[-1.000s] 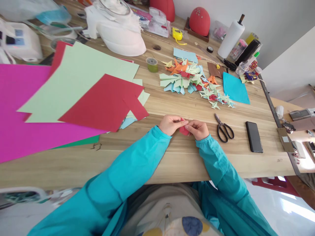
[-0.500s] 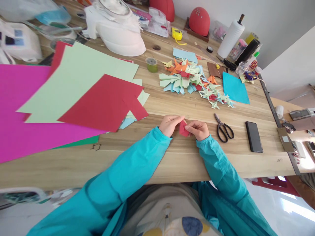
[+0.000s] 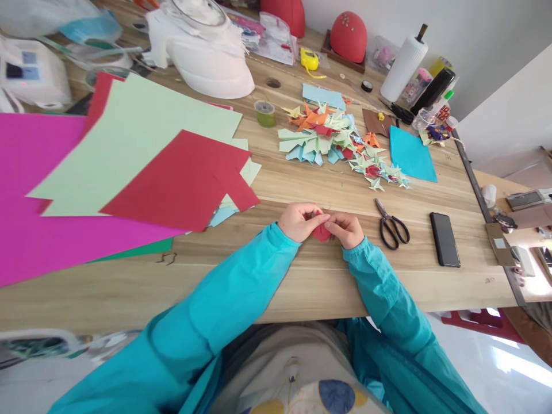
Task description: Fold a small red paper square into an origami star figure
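Observation:
Between my two hands, just above the wooden table [image 3: 276, 276], is a small folded piece of red paper [image 3: 321, 233]. My left hand [image 3: 299, 221] grips its left side, the thumb stretched across the top. On the other side my right hand [image 3: 347, 228] pinches the paper between thumb and fingers, and the thumb tips almost meet. Part of the paper is hidden behind the fingers. Black-handled scissors [image 3: 391, 225] lie just right of my right hand. Beyond my hands sits a heap of folded paper figures [image 3: 321, 138] in pale green, orange, red and light blue.
Large sheets of red paper [image 3: 181, 178], green paper [image 3: 146, 115] and magenta paper [image 3: 26, 241] cover the left side. A phone [image 3: 445, 240] lies to the right, with a blue square [image 3: 413, 153] behind. A spool [image 3: 264, 114] and a yellow tape measure [image 3: 309, 60] are farther back.
My left thumb has come down across the top of the red paper toward my right thumb. My right hand has shifted slightly left, and less of the paper shows.

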`<state>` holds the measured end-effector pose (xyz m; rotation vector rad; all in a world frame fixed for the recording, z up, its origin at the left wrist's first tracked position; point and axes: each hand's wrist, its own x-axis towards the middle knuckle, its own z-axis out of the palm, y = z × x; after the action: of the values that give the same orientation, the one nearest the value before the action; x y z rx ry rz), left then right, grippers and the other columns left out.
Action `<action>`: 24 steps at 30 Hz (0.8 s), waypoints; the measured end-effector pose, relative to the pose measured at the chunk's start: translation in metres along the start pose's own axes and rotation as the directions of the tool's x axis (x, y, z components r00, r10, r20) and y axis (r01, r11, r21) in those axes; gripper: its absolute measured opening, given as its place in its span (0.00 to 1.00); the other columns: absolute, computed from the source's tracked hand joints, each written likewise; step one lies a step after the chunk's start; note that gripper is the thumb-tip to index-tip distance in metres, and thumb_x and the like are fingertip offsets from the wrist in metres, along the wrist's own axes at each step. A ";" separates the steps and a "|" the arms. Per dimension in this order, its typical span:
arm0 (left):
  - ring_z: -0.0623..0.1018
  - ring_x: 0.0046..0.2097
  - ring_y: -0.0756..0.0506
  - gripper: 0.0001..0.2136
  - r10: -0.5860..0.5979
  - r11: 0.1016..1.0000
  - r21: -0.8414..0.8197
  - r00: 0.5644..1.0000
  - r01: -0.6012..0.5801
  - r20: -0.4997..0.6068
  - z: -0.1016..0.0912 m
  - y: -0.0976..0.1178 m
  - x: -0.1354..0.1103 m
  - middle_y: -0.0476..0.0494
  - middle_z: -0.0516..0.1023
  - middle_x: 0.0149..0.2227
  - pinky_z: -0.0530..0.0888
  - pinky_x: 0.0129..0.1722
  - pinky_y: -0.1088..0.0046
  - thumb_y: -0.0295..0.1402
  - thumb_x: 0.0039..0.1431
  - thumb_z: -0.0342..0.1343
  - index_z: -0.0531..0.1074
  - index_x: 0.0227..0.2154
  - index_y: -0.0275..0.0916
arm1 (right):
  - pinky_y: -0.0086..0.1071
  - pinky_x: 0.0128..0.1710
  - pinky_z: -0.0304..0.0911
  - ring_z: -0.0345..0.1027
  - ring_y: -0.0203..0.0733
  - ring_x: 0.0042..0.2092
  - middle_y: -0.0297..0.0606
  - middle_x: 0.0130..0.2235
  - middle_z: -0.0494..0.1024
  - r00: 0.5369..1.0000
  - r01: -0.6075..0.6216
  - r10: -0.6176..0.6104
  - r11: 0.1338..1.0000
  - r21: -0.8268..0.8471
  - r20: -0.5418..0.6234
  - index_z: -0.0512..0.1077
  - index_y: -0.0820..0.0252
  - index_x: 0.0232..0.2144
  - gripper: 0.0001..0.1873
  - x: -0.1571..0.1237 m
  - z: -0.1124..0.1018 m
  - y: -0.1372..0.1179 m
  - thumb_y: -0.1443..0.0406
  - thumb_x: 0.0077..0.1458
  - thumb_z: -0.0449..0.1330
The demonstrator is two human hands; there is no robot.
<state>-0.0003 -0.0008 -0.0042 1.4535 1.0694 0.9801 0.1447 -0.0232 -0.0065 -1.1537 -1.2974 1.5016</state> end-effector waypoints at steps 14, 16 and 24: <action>0.64 0.20 0.54 0.12 0.068 0.997 -0.019 0.978 -0.073 -0.195 0.001 -0.004 0.003 0.52 0.67 0.15 0.61 0.19 0.78 0.38 0.43 0.59 0.70 0.15 0.34 | 0.25 0.17 0.61 0.64 0.32 0.17 0.31 0.16 0.73 1.000 0.005 -0.005 1.000 0.031 -0.002 0.70 0.63 0.23 0.07 0.006 -0.009 0.013 0.63 0.41 0.60; 0.64 0.20 0.54 0.12 0.068 0.997 -0.029 0.974 -0.077 -0.218 0.001 -0.004 0.002 0.52 0.68 0.15 0.62 0.20 0.78 0.39 0.43 0.60 0.70 0.15 0.35 | 0.25 0.17 0.61 0.64 0.32 0.17 0.32 0.17 0.73 1.000 -0.002 0.003 0.999 0.048 -0.015 0.69 0.63 0.23 0.06 0.007 -0.009 0.012 0.64 0.41 0.60; 0.66 0.22 0.53 0.11 0.034 0.997 -0.055 0.944 -0.055 -0.328 -0.002 -0.007 0.004 0.51 0.70 0.16 0.64 0.22 0.77 0.37 0.44 0.59 0.72 0.16 0.35 | 0.26 0.19 0.62 0.67 0.32 0.19 0.34 0.20 0.76 0.994 -0.013 0.026 0.993 0.121 -0.104 0.71 0.64 0.22 0.03 0.004 -0.009 0.007 0.68 0.40 0.57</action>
<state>-0.0014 0.0044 -0.0103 1.2949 1.2341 1.3089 0.1525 -0.0184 -0.0145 -1.1540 -1.1126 1.4920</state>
